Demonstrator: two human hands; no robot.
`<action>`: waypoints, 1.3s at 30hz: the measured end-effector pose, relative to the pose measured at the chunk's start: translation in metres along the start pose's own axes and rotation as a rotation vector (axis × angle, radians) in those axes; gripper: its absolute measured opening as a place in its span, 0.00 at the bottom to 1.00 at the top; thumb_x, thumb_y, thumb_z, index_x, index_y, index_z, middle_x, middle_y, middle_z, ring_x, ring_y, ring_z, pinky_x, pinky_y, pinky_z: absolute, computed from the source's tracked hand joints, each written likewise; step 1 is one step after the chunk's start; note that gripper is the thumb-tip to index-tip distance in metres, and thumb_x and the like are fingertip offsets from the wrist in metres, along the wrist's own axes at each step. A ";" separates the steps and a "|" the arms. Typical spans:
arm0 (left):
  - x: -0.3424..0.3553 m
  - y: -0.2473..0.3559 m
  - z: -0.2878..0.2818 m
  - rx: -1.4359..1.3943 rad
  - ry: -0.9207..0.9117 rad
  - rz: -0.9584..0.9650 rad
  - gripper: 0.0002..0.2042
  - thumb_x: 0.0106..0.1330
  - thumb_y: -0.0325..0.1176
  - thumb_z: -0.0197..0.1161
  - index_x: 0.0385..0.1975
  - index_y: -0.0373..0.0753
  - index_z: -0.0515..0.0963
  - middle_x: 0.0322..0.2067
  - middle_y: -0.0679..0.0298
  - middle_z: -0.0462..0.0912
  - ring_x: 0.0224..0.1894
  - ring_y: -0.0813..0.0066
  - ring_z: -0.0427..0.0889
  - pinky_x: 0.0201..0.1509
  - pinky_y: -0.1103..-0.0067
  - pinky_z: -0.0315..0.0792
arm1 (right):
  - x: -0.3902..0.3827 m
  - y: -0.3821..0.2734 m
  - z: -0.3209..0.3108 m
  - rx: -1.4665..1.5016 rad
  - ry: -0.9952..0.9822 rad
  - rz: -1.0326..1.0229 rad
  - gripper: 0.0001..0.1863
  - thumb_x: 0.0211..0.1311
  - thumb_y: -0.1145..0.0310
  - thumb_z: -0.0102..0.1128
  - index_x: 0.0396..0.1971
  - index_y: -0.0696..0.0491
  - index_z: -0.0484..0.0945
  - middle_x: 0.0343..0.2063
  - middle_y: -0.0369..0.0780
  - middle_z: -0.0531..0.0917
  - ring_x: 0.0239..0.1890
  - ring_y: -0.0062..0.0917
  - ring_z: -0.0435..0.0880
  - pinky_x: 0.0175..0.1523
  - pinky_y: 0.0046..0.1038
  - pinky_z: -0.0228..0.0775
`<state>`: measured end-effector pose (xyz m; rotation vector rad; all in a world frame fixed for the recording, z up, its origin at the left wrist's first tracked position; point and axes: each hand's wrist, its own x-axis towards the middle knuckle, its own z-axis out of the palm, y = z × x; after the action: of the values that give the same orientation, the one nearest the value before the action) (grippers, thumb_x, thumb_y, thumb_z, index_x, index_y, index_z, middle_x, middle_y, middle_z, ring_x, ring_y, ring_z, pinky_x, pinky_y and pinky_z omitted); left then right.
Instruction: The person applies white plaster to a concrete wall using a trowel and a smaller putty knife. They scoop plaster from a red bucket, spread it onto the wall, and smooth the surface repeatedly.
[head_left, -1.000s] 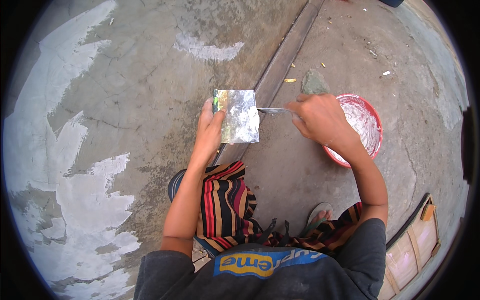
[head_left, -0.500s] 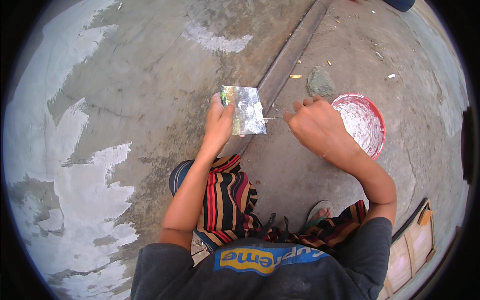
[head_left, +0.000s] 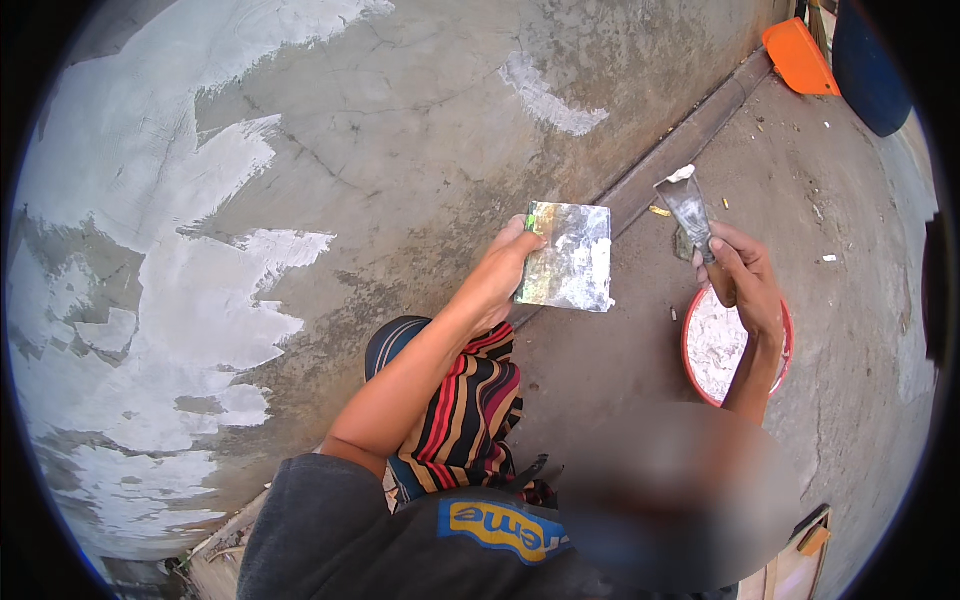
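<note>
My left hand is closed around the left edge of a flat rectangular board, its thumb on top. White putty is smeared over the board, thickest toward its right edge. To the right, my right hand grips a putty knife by its brown handle, the blade pointing up and away. A small lump of white putty sits on the blade's far edge. Knife and board are apart. Partly behind my right hand and forearm stands a red-rimmed bucket holding white putty.
On the left, a grey wall carries patches of white putty. A ledge runs along its foot. Farther off are an orange dustpan-like piece and a dark blue drum. A stone lies behind the knife.
My right hand has moved from the board's edge to the right and turned, so the putty knife's blade now points up with putty on it. The view has shifted, showing the orange piece.
</note>
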<state>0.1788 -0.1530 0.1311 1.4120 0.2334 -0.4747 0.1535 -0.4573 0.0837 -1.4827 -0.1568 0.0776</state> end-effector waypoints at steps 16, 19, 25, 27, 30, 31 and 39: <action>-0.188 0.062 -0.051 -0.231 0.411 0.357 0.23 0.67 0.30 0.46 0.61 0.27 0.65 0.45 0.51 0.83 0.37 0.71 0.87 0.43 0.77 0.84 | 0.098 0.032 0.210 0.736 0.184 -0.206 0.22 0.71 0.66 0.57 0.62 0.53 0.73 0.36 0.35 0.80 0.31 0.14 0.78 0.29 0.19 0.75; -0.180 0.073 -0.039 -0.197 0.404 0.364 0.22 0.67 0.31 0.47 0.60 0.27 0.66 0.42 0.53 0.84 0.35 0.72 0.87 0.41 0.79 0.83 | 0.109 0.024 0.210 0.686 0.199 -0.233 0.21 0.71 0.66 0.56 0.62 0.52 0.74 0.36 0.34 0.80 0.30 0.13 0.75 0.27 0.17 0.70; -0.111 0.023 -0.050 -0.268 0.227 0.302 0.22 0.67 0.32 0.46 0.60 0.31 0.66 0.47 0.56 0.81 0.43 0.70 0.84 0.49 0.73 0.80 | 0.127 0.025 0.207 0.000 0.490 -0.584 0.19 0.69 0.72 0.55 0.59 0.47 0.78 0.35 0.38 0.77 0.31 0.19 0.73 0.33 0.23 0.67; -0.093 0.005 -0.058 -0.193 0.266 0.268 0.22 0.67 0.33 0.45 0.61 0.35 0.64 0.50 0.57 0.78 0.47 0.71 0.83 0.53 0.72 0.78 | 0.141 0.028 0.200 -0.123 0.564 -0.654 0.21 0.67 0.75 0.56 0.59 0.47 0.79 0.35 0.38 0.76 0.32 0.22 0.73 0.35 0.24 0.67; -0.079 -0.011 -0.074 -0.226 0.200 0.210 0.22 0.67 0.33 0.44 0.61 0.35 0.65 0.50 0.58 0.78 0.47 0.71 0.82 0.52 0.71 0.78 | 0.154 0.038 0.182 -0.288 0.643 -0.683 0.22 0.65 0.78 0.58 0.59 0.47 0.79 0.34 0.38 0.75 0.31 0.23 0.73 0.35 0.25 0.68; -0.075 -0.013 -0.082 -0.199 0.176 0.203 0.23 0.66 0.33 0.44 0.61 0.36 0.64 0.51 0.58 0.77 0.48 0.71 0.82 0.52 0.71 0.79 | 0.157 0.037 0.177 -0.311 0.654 -0.713 0.23 0.64 0.78 0.58 0.58 0.47 0.79 0.34 0.38 0.75 0.31 0.23 0.74 0.35 0.26 0.68; -0.046 -0.032 -0.110 -0.181 0.085 0.086 0.25 0.65 0.33 0.46 0.63 0.34 0.63 0.52 0.57 0.78 0.48 0.69 0.82 0.54 0.70 0.78 | 0.179 0.025 0.158 -0.364 0.647 -0.735 0.24 0.62 0.80 0.58 0.57 0.43 0.81 0.33 0.38 0.76 0.29 0.25 0.75 0.35 0.27 0.69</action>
<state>0.1376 -0.0401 0.1056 1.2603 0.2764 -0.3148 0.3071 -0.2731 0.0820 -1.6498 -0.1843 -1.0587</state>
